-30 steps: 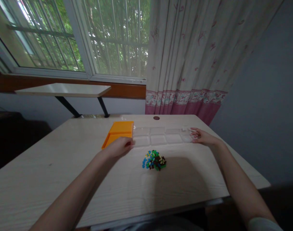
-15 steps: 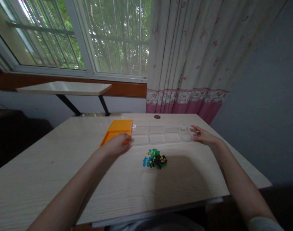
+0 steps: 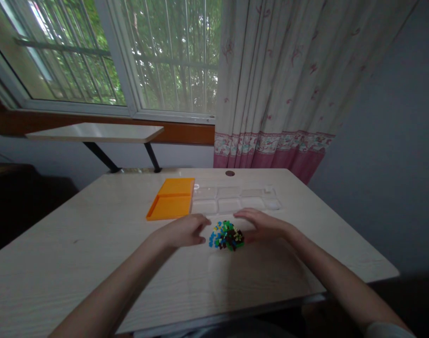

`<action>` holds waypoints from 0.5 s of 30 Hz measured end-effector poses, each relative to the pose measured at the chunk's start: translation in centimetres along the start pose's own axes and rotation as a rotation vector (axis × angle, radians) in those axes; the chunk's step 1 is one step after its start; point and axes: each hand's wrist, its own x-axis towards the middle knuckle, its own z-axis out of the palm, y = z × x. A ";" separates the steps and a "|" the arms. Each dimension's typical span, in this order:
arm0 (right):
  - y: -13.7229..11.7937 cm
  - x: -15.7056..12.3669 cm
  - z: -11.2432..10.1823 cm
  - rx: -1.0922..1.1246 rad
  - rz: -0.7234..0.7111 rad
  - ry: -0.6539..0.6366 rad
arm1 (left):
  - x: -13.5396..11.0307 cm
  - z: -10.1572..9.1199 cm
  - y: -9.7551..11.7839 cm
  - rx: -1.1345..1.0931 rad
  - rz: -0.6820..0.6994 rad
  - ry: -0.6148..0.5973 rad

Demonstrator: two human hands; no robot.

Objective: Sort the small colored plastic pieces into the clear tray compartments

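Left hand (image 3: 189,230), right hand (image 3: 265,225): grip apart | coloured pieces (image 3: 225,234) between | orange tray (image 3: 172,205), clear tray (image 3: 230,204) beyond

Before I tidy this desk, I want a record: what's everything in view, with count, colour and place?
Small pieces: one pile, uncountable; blue, green, brown, yellow, cream; between the hands
Orange tray: 1, orange, left of clear trays
Clear trays: count unclear, transparent, beyond the pile
Table: 1, pale wood, under everything listed above
Round hole: 1, brown, near table's far edge
Raised shelf: 1, pale, black supports, far left
Window: 1, pale frame, upper left
Curtain: 1, whitish, pink hem, right of window
Wall: bluish grey, right
Left hand: 1, bare, left of pile
Right hand: 1, bare, right of pile
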 end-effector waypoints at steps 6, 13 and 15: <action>0.0 0.2 1.0 -0.016 0.065 -0.025 | 0.5 0.5 1.2 0.028 0.043 -0.012; -0.3 0.7 2.0 -0.013 0.118 0.008 | 0.9 1.6 1.5 0.047 0.080 0.015; -0.2 0.8 2.1 -0.008 0.125 0.011 | 1.0 1.9 1.4 0.035 0.101 0.037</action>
